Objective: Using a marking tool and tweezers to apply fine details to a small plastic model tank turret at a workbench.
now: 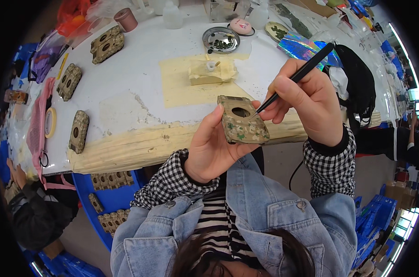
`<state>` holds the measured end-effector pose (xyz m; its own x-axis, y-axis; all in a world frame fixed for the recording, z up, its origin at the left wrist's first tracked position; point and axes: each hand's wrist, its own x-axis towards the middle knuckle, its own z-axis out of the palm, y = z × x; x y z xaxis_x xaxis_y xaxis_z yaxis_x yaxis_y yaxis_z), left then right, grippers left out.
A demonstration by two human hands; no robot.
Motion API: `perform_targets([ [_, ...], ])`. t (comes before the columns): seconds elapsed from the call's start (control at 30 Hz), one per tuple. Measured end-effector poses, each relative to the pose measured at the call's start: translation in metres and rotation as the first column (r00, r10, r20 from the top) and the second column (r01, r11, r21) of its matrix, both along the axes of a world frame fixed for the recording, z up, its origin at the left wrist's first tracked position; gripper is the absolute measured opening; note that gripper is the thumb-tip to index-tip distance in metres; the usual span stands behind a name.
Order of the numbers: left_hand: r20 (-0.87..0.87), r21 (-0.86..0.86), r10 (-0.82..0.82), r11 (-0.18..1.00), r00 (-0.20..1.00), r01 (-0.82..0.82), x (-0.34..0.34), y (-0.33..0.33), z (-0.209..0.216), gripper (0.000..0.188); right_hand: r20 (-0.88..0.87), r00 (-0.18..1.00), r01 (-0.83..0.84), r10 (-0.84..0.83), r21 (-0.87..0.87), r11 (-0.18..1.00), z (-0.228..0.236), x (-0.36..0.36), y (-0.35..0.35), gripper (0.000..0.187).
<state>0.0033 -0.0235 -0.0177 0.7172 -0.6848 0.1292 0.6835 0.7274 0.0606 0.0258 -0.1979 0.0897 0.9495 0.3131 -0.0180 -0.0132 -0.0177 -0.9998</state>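
Note:
A camouflage-patterned model tank hull (244, 130) with a round hole in its top is held over the table's front edge by my left hand (208, 147). The thumb lies along its left side and the fingers go under it. Black pointed tweezers (306, 69) slant down to the left, pinched in my right hand (313, 99). Their tip meets or hovers just over the hull beside the hole; I cannot tell which. Whether the tip carries anything is too small to see. Green patches show on the near end of the hull.
Beyond the hull stands a tape-covered block (212, 76) with a small white cup. Farther back, a round metal dish (237, 46) holds dark green bits. Similar hulls (108, 45) lie at the left; more fill a blue tray (98, 226) below. A person (38, 210) sits at far left.

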Motion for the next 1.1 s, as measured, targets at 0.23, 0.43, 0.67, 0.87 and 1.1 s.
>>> perform_targets([
  [0.23, -0.006, 0.026, 0.007, 1.0, 1.0, -0.006, -0.002, 0.0026, 0.0005, 0.051, 0.025, 0.999, -0.038, 0.038, 0.007, 0.999, -0.0046, -0.0021, 0.0112, 0.019],
  [0.43, -0.008, 0.033, 0.0, 0.999, 1.0, 0.0, -0.0026, 0.003, 0.0004, 0.05, 0.017, 0.999, -0.038, 0.038, 0.013, 0.999, -0.006, -0.0018, 0.012, 0.019],
  [0.67, -0.021, 0.068, 0.01, 0.998, 1.0, -0.009, -0.0039, 0.0024, 0.0023, 0.049, 0.018, 0.999, -0.045, 0.045, 0.005, 0.999, -0.0061, -0.0024, 0.011, 0.019],
  [0.87, -0.023, 0.074, 0.01, 0.997, 1.0, -0.008, -0.004, 0.0022, 0.002, 0.049, 0.022, 0.998, -0.055, 0.054, 0.007, 0.998, -0.0066, -0.0023, 0.0105, 0.019],
  [1.1, -0.031, 0.064, -0.011, 0.998, 0.999, 0.013, -0.0038, 0.0032, 0.0016, 0.049, 0.019, 0.998, -0.062, 0.062, 0.001, 0.998, -0.0063, -0.0023, 0.0115, 0.019],
])
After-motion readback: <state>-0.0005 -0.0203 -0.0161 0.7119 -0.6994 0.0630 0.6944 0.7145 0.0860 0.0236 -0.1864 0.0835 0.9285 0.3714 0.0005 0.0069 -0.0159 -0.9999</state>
